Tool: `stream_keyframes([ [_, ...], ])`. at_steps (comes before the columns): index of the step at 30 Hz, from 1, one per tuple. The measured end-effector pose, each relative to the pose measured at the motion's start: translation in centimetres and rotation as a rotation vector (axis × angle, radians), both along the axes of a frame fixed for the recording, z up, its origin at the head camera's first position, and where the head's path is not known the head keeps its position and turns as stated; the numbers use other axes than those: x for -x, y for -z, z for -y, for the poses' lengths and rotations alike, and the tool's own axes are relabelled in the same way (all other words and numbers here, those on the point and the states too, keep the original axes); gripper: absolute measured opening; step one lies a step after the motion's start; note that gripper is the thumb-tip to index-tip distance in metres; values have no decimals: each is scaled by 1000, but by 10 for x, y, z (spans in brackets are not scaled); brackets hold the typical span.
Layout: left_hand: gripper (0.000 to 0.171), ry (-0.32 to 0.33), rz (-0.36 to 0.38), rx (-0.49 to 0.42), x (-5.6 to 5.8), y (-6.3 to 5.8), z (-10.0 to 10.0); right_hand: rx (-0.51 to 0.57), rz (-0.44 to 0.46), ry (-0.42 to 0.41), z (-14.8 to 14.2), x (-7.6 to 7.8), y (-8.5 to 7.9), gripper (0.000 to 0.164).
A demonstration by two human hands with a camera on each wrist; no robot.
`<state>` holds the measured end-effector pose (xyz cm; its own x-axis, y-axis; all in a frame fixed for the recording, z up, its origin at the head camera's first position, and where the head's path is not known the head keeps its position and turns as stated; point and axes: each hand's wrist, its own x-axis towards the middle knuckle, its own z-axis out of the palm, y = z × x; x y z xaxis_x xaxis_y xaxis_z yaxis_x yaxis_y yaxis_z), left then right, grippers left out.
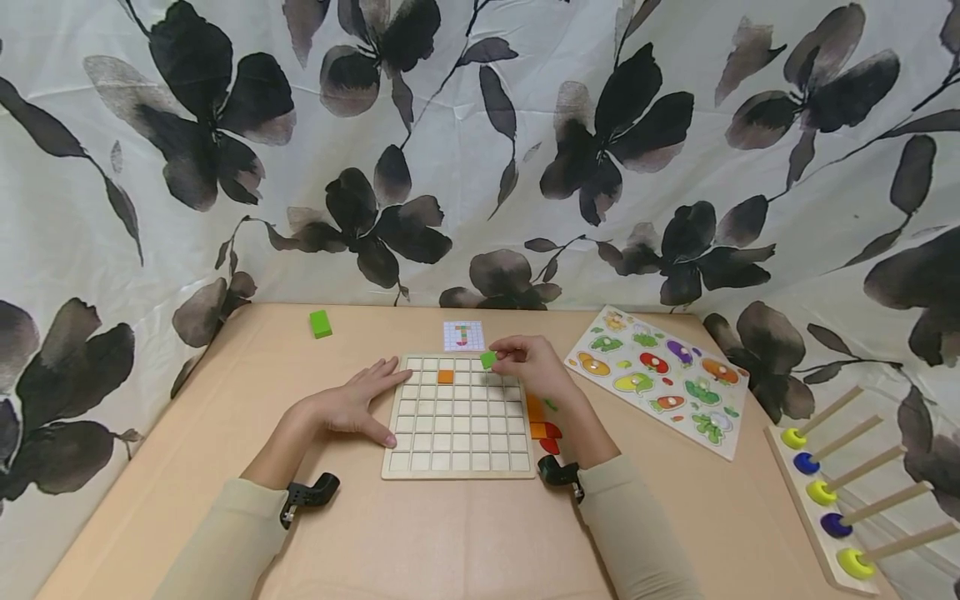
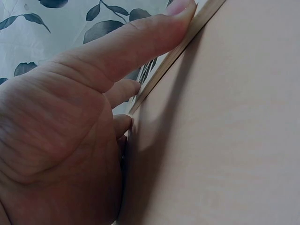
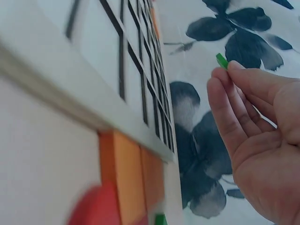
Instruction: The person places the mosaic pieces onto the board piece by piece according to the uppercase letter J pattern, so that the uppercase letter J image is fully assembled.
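Observation:
A wooden grid board (image 1: 461, 439) with raised white squares lies flat on the table. One orange square tile (image 1: 446, 377) sits in a cell near its top left. Between thumb and fingertips my right hand (image 1: 534, 367) pinches a green square tile (image 1: 488, 360), held above the board's upper right; in the right wrist view the same green tile (image 3: 221, 61) shows edge-on. Along the board's left edge rests my left hand (image 1: 352, 404), fingers spread, thumb and fingertips touching the frame. Just beyond the board lies a small pattern card (image 1: 463, 336).
Orange tiles (image 1: 537, 417) and red pieces (image 1: 551, 442) lie against the board's right side. A green block (image 1: 320, 324) is at the back left. A vegetable puzzle board (image 1: 660, 379) and a peg rack (image 1: 821, 533) with yellow and blue rings stand at the right.

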<state>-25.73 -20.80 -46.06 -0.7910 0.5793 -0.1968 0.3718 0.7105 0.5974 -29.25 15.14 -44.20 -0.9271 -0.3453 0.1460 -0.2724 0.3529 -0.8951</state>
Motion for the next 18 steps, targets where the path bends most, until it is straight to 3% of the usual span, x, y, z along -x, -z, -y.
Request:
stream_keyframes([
  [8,121,-2,3,-5,0,-1,0,19,-43,21,22,-1,4,26],
  [18,121,-3,5,-2,0,-1,-1,117,39,30,39,0,10,25],
])
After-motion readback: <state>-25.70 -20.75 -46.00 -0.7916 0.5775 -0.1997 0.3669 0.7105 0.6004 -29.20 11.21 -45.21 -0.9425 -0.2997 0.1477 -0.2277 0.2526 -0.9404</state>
